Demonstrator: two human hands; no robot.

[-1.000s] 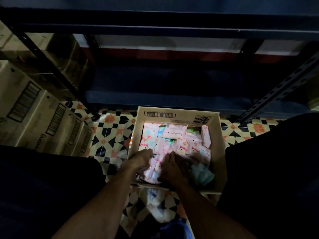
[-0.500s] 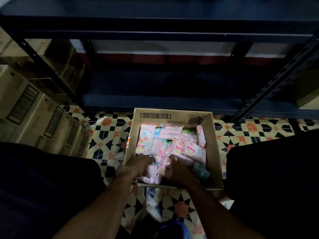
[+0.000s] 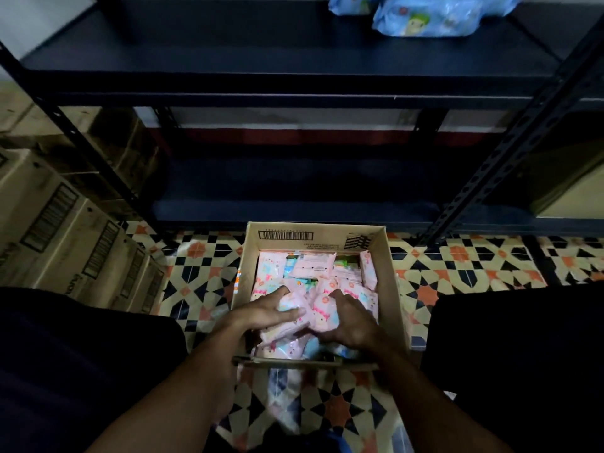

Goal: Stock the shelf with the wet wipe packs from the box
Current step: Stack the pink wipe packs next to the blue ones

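An open cardboard box stands on the tiled floor in front of a dark metal shelf. It holds several pink wet wipe packs. My left hand grips a pink pack from the left, thumb on top. My right hand grips a neighbouring pink pack from the right. Both packs are pressed together above the box's near half. Two blue wipe packs lie on the upper shelf board at the top right.
Stacked cardboard cartons line the left side on the floor. A lower shelf board lies just behind the box. Slanted shelf posts rise at the right. My dark-clothed knees flank the box.
Both hands have risen from deep in the box's near end, lifting pink packs between them. The view has tilted up, bringing the upper shelf with blue packs into sight.
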